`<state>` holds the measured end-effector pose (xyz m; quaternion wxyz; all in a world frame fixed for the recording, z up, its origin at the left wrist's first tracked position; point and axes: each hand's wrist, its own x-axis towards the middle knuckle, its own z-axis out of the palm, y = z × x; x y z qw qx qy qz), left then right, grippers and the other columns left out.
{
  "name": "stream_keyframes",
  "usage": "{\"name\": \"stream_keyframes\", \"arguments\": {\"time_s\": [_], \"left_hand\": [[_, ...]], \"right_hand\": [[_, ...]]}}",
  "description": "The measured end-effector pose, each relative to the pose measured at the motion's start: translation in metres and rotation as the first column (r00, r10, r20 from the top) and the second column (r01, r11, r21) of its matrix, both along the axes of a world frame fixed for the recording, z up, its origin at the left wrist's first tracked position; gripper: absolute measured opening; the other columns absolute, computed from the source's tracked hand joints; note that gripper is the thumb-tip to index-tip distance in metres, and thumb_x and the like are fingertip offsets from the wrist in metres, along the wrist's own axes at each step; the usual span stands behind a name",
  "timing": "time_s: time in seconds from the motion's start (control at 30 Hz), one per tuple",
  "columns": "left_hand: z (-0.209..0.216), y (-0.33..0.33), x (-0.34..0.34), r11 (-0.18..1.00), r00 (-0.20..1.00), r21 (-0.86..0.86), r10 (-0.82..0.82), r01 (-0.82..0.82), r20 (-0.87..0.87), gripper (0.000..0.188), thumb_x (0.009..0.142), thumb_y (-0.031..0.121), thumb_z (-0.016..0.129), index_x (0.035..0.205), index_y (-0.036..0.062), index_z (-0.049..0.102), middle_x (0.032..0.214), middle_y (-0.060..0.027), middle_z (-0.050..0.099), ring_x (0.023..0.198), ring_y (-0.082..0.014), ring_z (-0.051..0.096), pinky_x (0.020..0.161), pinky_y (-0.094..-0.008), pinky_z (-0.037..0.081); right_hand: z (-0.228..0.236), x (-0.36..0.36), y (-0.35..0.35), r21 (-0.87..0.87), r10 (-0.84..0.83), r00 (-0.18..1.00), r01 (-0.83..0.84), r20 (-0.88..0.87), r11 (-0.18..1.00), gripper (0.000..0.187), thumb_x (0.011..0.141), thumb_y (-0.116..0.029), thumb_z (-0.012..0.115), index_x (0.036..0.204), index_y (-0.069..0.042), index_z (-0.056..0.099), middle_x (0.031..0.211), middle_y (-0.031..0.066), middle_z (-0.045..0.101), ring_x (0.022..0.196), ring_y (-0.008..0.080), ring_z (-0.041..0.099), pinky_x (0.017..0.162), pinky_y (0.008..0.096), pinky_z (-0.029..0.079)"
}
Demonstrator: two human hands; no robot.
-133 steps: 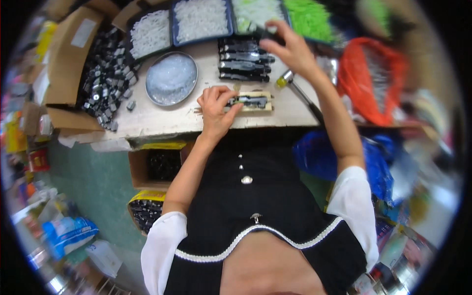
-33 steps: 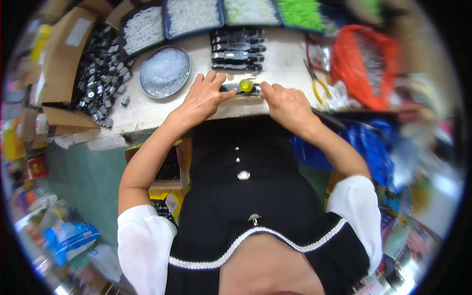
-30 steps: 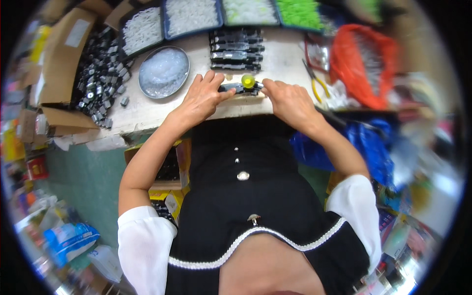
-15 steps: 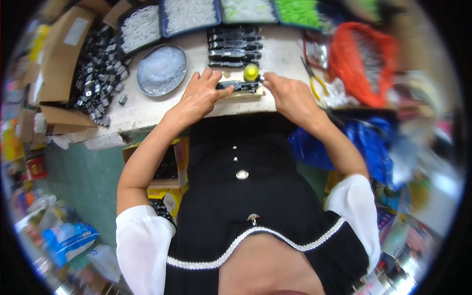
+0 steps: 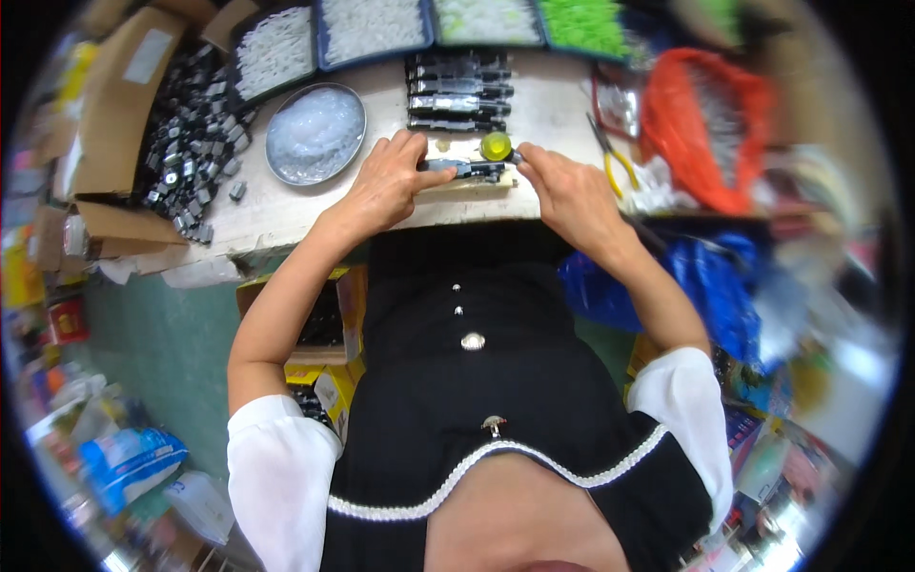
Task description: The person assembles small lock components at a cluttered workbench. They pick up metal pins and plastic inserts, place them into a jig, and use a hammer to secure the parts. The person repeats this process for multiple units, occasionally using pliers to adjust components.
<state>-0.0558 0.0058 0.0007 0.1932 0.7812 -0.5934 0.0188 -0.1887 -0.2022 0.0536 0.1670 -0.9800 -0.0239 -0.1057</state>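
My left hand [image 5: 386,186] holds a long black part [image 5: 481,170] by its left end, with the index finger stretched along it. The part lies across a small pale block [image 5: 486,183] near the table's front edge. My right hand [image 5: 575,195] is closed round the dark handle of a small tool, likely a mallet [image 5: 496,146], whose round yellow-green head is just beyond the part. Whether the head touches the part, I cannot tell. Farther back lies a row of several similar black parts [image 5: 459,101].
A round metal dish [image 5: 357,157] with clear plastic-looking contents is on the left, beside a heap of small dark-and-grey pieces [image 5: 191,153]. Trays of white and green pieces [image 5: 579,24] line the back. On the right are yellow-handled pliers [image 5: 618,172] and a red bag [image 5: 672,119].
The yellow-green head has shifted slightly to the right and nearer to me. My left hand keeps its hold on the black part, which stays on the block.
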Motion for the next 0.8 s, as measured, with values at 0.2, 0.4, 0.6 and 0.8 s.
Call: {"name": "stream_keyframes", "arguments": {"time_s": [0.2,0.4,0.6,0.8], "left_hand": [[0.001,-0.002,-0.003,1.000,0.999,-0.001,-0.008,0.008,0.049,0.045,0.066,-0.007,0.055,0.099,0.0206,0.069,0.085,-0.0084,0.049,0.081,-0.0243,0.047,0.066,-0.0339,0.039],[-0.003,-0.001,-0.003,1.000,0.997,-0.011,-0.004,0.004,0.082,0.045,0.068,-0.006,0.054,0.099,0.0216,0.069,0.083,-0.0081,0.047,0.080,-0.0249,0.046,0.065,-0.0342,0.039],[-0.005,-0.001,-0.006,1.000,0.997,-0.015,0.008,-0.007,0.077,0.047,0.070,-0.005,0.054,0.101,0.0261,0.069,0.084,-0.0083,0.047,0.081,-0.0253,0.046,0.064,-0.0345,0.039],[-0.001,-0.004,-0.006,1.000,0.998,-0.015,0.012,-0.011,0.061,0.043,0.072,-0.005,0.054,0.099,0.0256,0.070,0.083,-0.0084,0.048,0.081,-0.0255,0.046,0.065,-0.0344,0.039]], "right_hand": [[-0.002,0.004,0.009,-0.191,-0.002,0.971,-0.045,-0.237,0.981,0.019,0.087,-0.017,0.053,0.103,-0.008,0.053,0.072,0.0140,0.060,0.062,0.0334,0.059,0.054,0.0432,0.045],[0.020,0.001,0.016,-0.052,-0.019,0.999,0.016,-0.046,0.999,0.018,0.088,-0.021,0.051,0.100,-0.008,0.054,0.070,0.0141,0.060,0.059,0.0344,0.058,0.052,0.0443,0.045],[0.006,0.005,0.016,-0.109,0.007,0.993,-0.020,-0.115,0.994,0.015,0.088,-0.022,0.050,0.089,-0.007,0.051,0.066,0.0150,0.060,0.056,0.0345,0.058,0.049,0.0447,0.045],[-0.012,0.005,0.017,-0.231,-0.021,0.986,-0.018,-0.166,0.973,0.015,0.087,-0.023,0.050,0.088,-0.007,0.050,0.063,0.0140,0.059,0.051,0.0337,0.058,0.045,0.0450,0.044]]}}
